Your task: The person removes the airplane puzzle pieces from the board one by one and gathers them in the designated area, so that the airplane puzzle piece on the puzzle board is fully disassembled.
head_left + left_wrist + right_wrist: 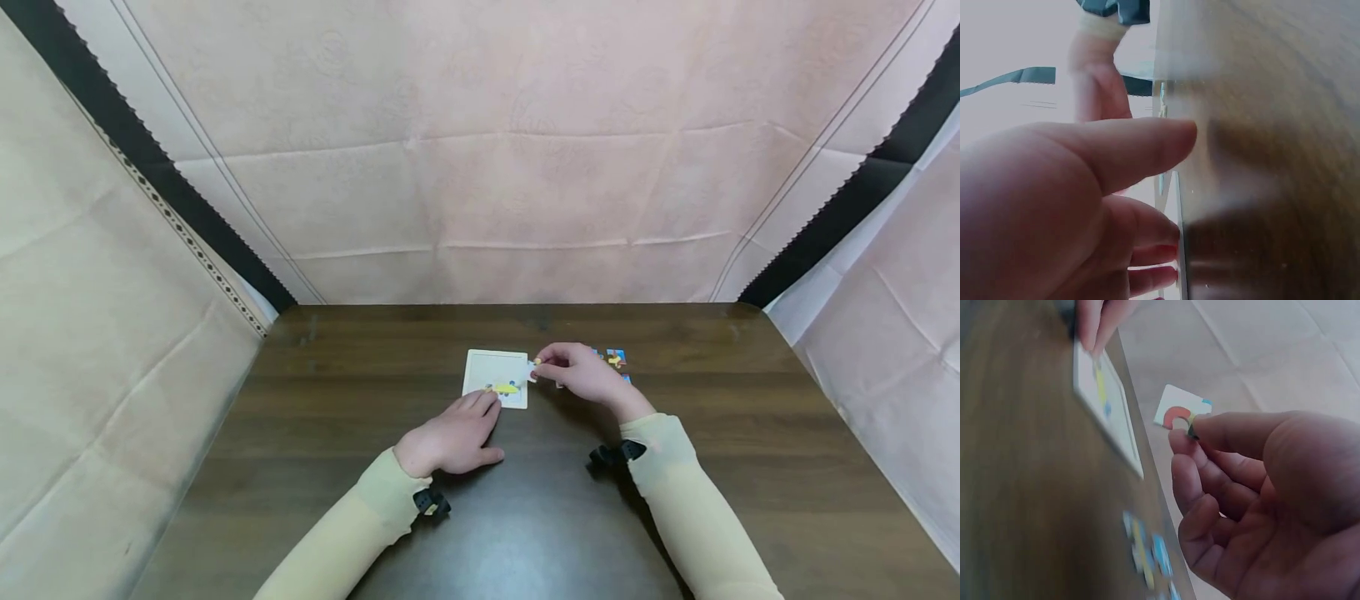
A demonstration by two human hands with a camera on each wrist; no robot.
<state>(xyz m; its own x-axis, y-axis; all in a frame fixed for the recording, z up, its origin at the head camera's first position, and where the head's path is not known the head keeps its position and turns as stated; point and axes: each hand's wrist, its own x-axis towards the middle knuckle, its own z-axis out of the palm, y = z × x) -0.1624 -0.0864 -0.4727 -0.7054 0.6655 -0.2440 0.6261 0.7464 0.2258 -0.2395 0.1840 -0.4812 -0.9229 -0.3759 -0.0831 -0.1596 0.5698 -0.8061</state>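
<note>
A white puzzle board (491,364) with a raised rim lies flat on the table, a yellow and blue picture (506,388) showing near its front edge. My left hand (456,437) rests its fingertips on the board's front left corner, fingers stretched and thumb held out to the side. Between thumb and index finger, my right hand (588,379) pinches a puzzle piece (1175,403), white with a red arch and bits of blue and green. In the right wrist view this piece is raised in the fingertips; from the head it appears at the board's right edge.
Several loose puzzle pieces (616,358) lie on the brown wooden table (360,375) just right of the board, partly hidden behind my right hand. Pale cloth walls (510,192) stand behind the table and along both sides.
</note>
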